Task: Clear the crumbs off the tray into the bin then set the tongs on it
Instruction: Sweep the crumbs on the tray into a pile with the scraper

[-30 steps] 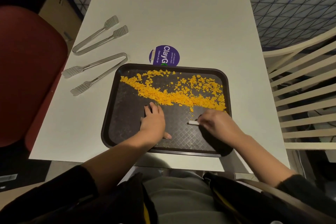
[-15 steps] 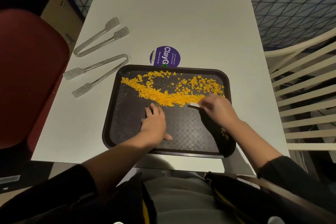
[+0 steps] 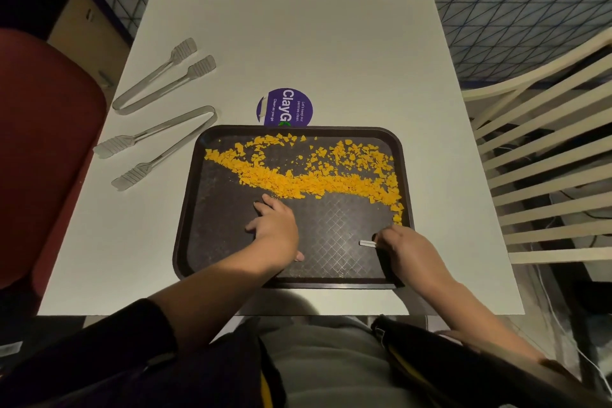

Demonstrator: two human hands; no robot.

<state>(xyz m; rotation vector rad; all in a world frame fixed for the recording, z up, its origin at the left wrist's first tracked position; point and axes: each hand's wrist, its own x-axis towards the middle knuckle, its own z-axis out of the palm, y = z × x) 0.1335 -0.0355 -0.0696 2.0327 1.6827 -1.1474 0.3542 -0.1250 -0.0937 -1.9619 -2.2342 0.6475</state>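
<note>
Right hand (image 3: 405,250) withdrew toward tray (image 3: 185,242) edge (fingers curled).

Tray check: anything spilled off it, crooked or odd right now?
Nothing odd. The orange crumbs all lie inside the tray, in a band across its far half and down the right edge; none on the table. Both tongs lie on the table, left of the tray.

**Clearance Around the Tray**

The crumbs (image 3: 298,175) band blocks the tray's (image 3: 185,225) far half. Both hands occupy the near half. Two tongs (image 3: 159,76) obstruct the table's (image 3: 331,53) left side. The far and right table areas stay open.
</note>
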